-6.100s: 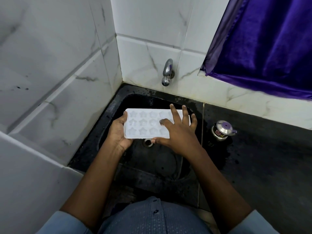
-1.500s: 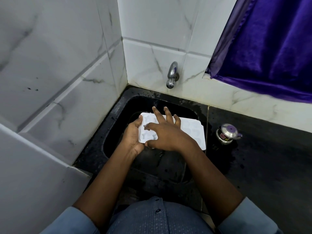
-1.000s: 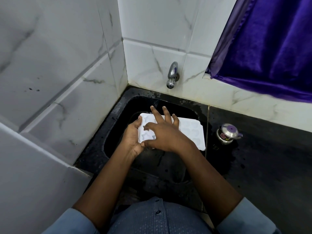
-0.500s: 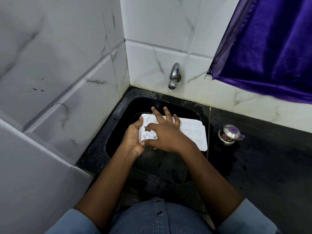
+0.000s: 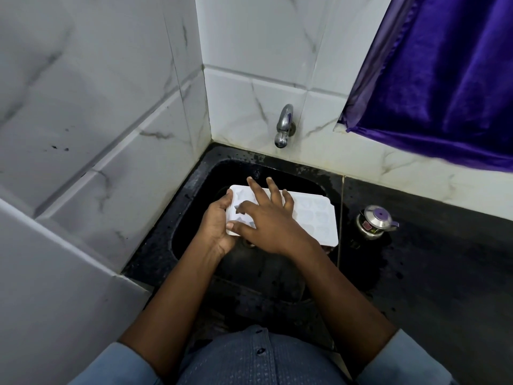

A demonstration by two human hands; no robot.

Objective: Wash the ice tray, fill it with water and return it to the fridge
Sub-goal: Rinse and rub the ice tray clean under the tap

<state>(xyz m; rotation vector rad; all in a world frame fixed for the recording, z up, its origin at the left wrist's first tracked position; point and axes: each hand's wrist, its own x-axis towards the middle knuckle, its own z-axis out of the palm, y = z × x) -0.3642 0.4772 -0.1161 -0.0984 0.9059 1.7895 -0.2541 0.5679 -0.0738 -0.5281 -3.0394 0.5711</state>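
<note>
Head view looks down at the white ice tray, held over the black sink in the middle of the frame. The left hand grips the tray's left end with curled fingers. The right hand lies on top with fingers spread, touching the star holes. This looks like the washing step. No water comes from the tap above the sink. Next, I think, the tap must be turned on to rinse and fill the tray, kept flat.
</note>
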